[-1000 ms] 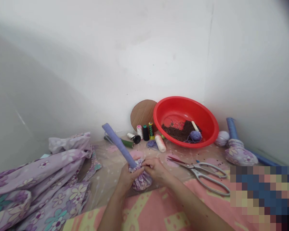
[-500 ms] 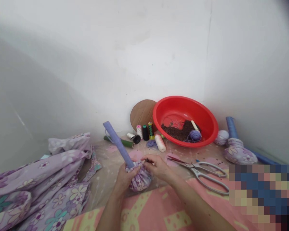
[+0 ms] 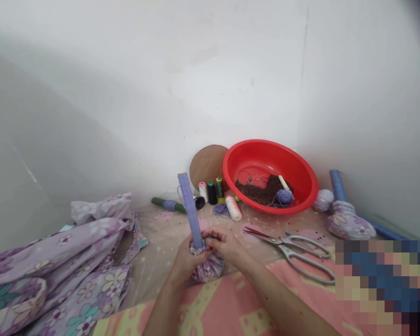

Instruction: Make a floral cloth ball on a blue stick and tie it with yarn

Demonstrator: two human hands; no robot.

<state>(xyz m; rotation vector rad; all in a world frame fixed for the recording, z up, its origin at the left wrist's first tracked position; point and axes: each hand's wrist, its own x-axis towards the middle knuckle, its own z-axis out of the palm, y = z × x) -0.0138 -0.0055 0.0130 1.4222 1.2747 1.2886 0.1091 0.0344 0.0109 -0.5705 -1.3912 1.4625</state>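
Observation:
My left hand is closed around the gathered neck of a round floral fabric bundle. From the top of the bundle rises a stick wrapped in purple, almost upright, with a loop of loose thread near its upper end. My right hand is closed in a pinch against the right side of the gathered neck. What lies between those fingertips is too small to make out. Just right of my right hand lie large grey-handled scissors, their blades slightly apart.
A red basin with dark grains and purple yarn leans at the back, beside thread spools and a cardboard disc. Floral fabric is heaped at left. A similar wrapped stick with a fabric bundle lies at right.
The wrapped stick has swung from a leftward lean to nearly upright, turning with the bundle in my left hand. My right fingers have shifted slightly left and down along the gathered neck.

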